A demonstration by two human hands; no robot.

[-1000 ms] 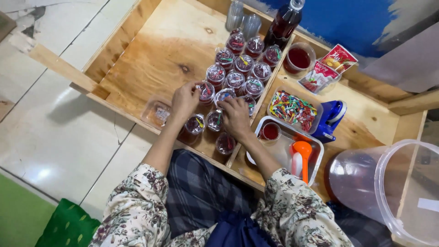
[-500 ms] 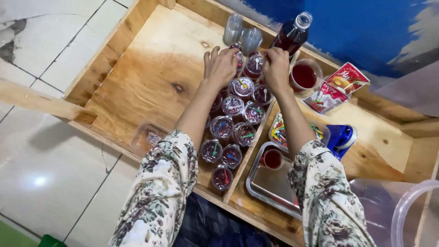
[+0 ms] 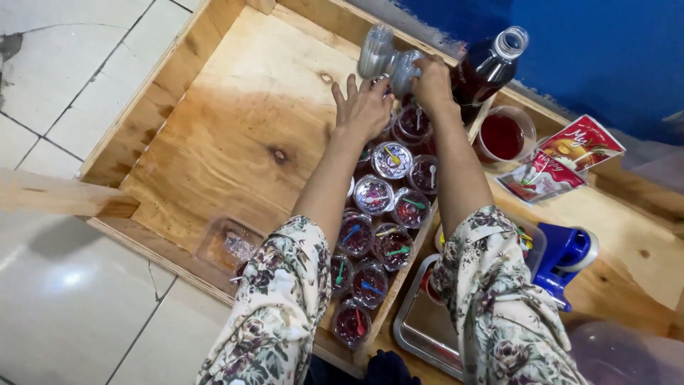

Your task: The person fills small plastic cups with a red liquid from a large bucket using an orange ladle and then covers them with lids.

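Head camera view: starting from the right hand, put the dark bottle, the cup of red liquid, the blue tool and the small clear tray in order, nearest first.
From the right hand:
1. Dark bottle, just right of it.
2. Cup of red liquid, right and lower.
3. Blue tool, far lower right.
4. Small clear tray, lower left, roughly as far as the tool.

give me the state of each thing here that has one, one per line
bottle: uncapped, upright, dark red liquid inside
open cup: no lid, holds red liquid
small cups: lidded, red filling, spoons on top
empty cup stacks: lying tilted, right hand on one
left hand: fingers spread over the cups
sachets: lying flat
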